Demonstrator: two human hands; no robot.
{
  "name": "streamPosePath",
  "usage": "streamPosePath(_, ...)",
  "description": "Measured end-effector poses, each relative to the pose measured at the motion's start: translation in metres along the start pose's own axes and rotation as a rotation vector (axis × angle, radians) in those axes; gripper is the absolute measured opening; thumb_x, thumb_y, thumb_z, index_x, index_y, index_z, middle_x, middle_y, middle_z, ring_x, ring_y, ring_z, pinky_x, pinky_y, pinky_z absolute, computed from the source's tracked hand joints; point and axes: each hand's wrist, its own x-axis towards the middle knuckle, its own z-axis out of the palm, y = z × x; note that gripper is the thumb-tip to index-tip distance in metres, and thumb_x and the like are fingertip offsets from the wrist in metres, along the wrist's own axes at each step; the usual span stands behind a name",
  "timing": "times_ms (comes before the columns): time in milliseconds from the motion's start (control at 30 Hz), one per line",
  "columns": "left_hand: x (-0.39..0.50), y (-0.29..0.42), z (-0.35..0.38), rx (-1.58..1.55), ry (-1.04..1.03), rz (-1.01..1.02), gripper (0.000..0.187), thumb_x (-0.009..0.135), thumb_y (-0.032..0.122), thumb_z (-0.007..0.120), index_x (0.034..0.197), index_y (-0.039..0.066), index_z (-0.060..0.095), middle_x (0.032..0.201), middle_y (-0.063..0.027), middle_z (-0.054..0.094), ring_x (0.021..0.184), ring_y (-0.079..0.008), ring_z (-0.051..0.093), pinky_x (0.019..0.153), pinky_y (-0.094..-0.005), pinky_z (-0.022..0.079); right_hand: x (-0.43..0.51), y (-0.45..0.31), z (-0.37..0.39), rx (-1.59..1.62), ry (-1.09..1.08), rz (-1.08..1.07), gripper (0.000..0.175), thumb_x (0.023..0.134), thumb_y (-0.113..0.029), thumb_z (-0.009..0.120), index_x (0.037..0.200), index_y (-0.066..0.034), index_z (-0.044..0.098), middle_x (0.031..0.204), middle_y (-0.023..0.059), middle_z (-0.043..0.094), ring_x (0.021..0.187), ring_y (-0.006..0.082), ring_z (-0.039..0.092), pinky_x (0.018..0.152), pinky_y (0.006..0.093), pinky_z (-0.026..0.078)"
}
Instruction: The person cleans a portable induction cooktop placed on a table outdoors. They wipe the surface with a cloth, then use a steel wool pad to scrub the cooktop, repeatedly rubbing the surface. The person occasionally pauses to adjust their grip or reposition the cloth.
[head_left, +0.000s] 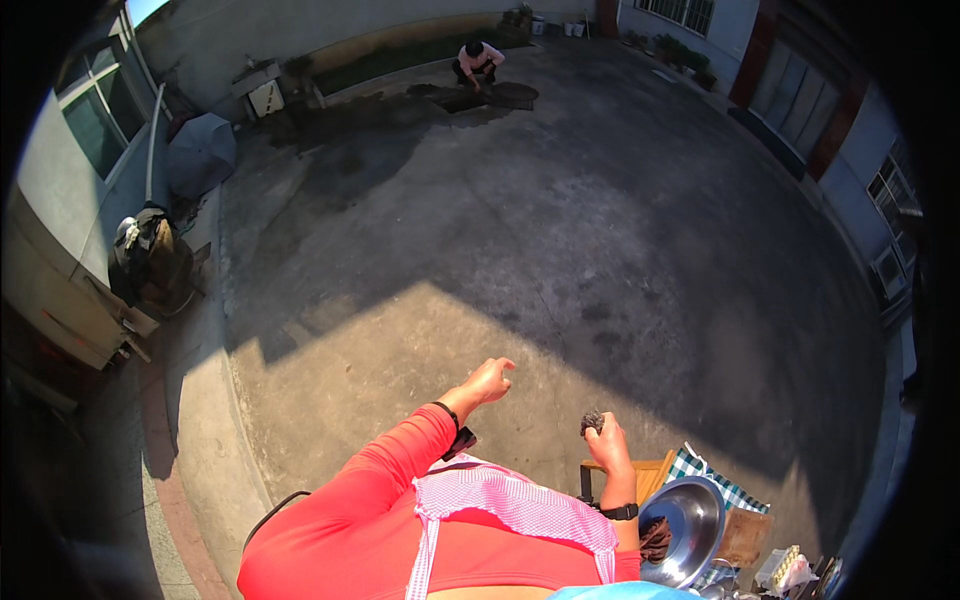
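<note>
My left hand (490, 379) reaches out over the sunlit concrete, fingers loosely bent and apart, with nothing seen in it. In my right hand (610, 445) is a dark grey scouring pad (592, 422), perhaps steel wool, gripped at the finger side. A shiny metal basin (684, 532) with a brown cloth (656, 540) inside lies close by my right forearm. Behind that forearm a wooden chair or stool (651, 478) is partly hidden. A pink checked apron (517, 499) covers my front.
A person (478, 64) squats across the yard beside a dark floor opening (461, 101) and a round cover (514, 94). At lower right are a checked cloth (709, 480), a board (747, 536) and an egg carton (784, 568). A raised kerb (232, 405) runs along the left.
</note>
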Motion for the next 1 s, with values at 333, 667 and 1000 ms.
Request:
streamPosePath(333, -0.018, -0.009, -0.003, 0.075, -0.066, -0.014, 0.048, 0.086, 0.015, 0.064, 0.133, 0.008, 0.058, 0.132, -0.0247, 0.058, 0.127, -0.0387, 0.054, 0.106, -0.0441, 0.045, -0.007, 0.004, 0.005, 0.0, 0.029, -0.027, 0.037, 0.083, -0.02, 0.066, 0.111, 0.0022, 0.058, 0.1, 0.0285, 0.068, 0.098, 0.0457, 0.066, 0.084, 0.0488, 0.052)
streamPosePath(667, -0.026, -0.011, -0.007, 0.092, -0.08, -0.001, 0.05, 0.085, 0.015, 0.066, 0.134, 0.006, 0.057, 0.133, -0.0252, 0.058, 0.126, -0.0387, 0.055, 0.106, -0.0448, 0.045, -0.007, -0.008, 0.008, -0.027, -0.021, -0.036, 0.042, 0.084, -0.02, 0.064, 0.117, 0.0054, 0.056, 0.106, 0.0324, 0.067, 0.104, 0.0473, 0.064, 0.089, 0.0503, 0.051)
streamPosePath(1000, -0.023, 0.002, 0.0, -0.028, -0.141, 0.103, 0.054, 0.085, 0.018, 0.068, 0.137, 0.008, 0.055, 0.132, -0.0236, 0.06, 0.125, -0.0385, 0.057, 0.104, -0.0451, 0.047, -0.009, -0.031, 0.012, -0.039, -0.003, -0.092, 0.043, 0.084, -0.014, 0.062, 0.121, 0.0053, 0.055, 0.118, 0.0311, 0.061, 0.111, 0.0461, 0.06, 0.095, 0.048, 0.049)
